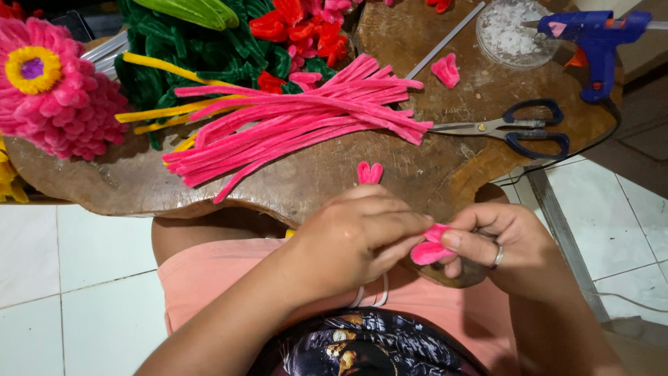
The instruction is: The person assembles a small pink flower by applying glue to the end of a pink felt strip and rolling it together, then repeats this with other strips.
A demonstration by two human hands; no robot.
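Observation:
Both hands meet over my lap at the near edge of a wooden slab table (pixel 292 184). My left hand (pixel 358 233) and my right hand (pixel 497 244) together pinch a small pink pipe-cleaner piece (pixel 428 249) bent into a petal shape. The right hand wears a ring. A folded pink petal (pixel 369 173) stands on the table just beyond my left hand. A bundle of long pink pipe cleaners (pixel 299 122) lies across the middle of the table.
Scissors (pixel 515 129) lie at the right, a blue glue gun (pixel 591 35) and a clear dish (pixel 511 31) behind them. Another pink petal (pixel 446 69) lies near a white stick (pixel 445 40). A pink pipe-cleaner flower (pixel 56 87) sits at left, green and red pieces (pixel 229 42) behind.

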